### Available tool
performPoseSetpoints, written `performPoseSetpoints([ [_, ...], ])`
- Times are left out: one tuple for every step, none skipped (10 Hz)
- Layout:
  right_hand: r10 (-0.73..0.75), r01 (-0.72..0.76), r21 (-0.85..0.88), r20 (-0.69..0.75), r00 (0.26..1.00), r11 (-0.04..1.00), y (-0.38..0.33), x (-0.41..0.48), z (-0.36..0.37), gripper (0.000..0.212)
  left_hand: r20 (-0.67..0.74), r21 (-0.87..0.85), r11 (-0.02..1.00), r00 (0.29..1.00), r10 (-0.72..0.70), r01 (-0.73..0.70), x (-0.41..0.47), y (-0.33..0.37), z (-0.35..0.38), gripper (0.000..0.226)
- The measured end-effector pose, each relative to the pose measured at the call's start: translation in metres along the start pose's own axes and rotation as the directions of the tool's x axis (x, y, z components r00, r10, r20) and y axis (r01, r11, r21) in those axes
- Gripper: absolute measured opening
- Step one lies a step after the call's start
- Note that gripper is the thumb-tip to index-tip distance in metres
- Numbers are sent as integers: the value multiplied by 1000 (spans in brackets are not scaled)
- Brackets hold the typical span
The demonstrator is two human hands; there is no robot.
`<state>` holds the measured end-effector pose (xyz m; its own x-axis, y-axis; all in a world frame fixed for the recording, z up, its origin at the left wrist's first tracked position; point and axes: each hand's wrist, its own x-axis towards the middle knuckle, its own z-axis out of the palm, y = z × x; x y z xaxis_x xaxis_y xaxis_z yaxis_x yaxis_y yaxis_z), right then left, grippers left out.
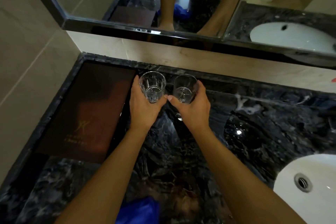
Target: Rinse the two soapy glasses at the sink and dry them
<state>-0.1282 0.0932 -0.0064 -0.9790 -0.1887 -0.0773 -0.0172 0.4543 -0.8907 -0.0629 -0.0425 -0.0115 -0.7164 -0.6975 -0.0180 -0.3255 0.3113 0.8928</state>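
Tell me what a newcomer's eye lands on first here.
Two clear glasses at the back of the dark marble counter: a faceted glass in the left hand, a smooth glass in the right hand, both upright. Next, the white sink at lower right and the brown tray to the left.

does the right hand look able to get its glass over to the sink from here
Probably yes. The right hand already grips its glass, and the stretch of dark counter between it and the sink at lower right shows only a small soap smear, nothing standing in the way.
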Motion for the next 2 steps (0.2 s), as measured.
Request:
performPoseSetpoints([
  [14,-13,-44,31,999,999,3,-12,-19,116,-6,91,995,999,38,-37,-18,6,-8,113],
  [7,-4,-99,35,999,995,-1,-31,-50,110,19,207,975,996,84,-86,-46,22,-15,109],
])
